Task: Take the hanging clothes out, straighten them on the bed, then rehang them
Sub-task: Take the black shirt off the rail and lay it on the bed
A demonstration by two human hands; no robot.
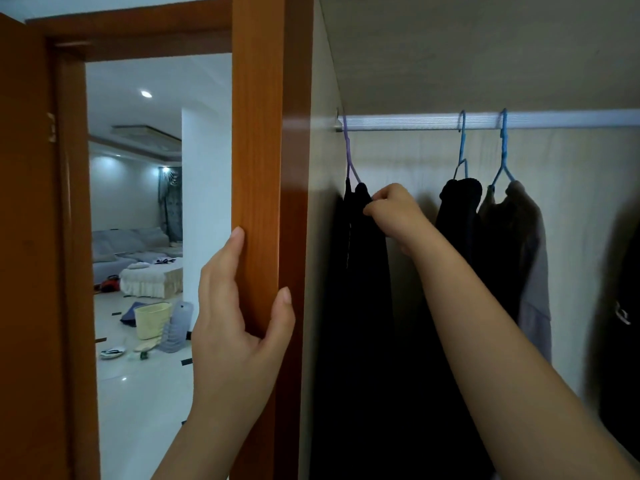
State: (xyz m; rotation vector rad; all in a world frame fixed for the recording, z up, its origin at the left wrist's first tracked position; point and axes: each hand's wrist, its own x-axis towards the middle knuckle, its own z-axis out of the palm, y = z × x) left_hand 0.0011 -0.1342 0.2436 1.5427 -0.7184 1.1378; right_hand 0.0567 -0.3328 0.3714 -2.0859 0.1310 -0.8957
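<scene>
Step one, taking clothes out. Your right hand [393,211] pinches the black garment [360,271] on the purple hanger [349,157], leftmost on the rail [415,121]. Left hand [239,306], fingers spread, braces the wardrobe edge [259,168]. Next: lift hook clear.

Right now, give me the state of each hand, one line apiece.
Left hand: open, fingers and thumb loosely around the wardrobe's wooden edge.
Right hand: closed, pinching the top of the black garment on the purple hanger.
</scene>
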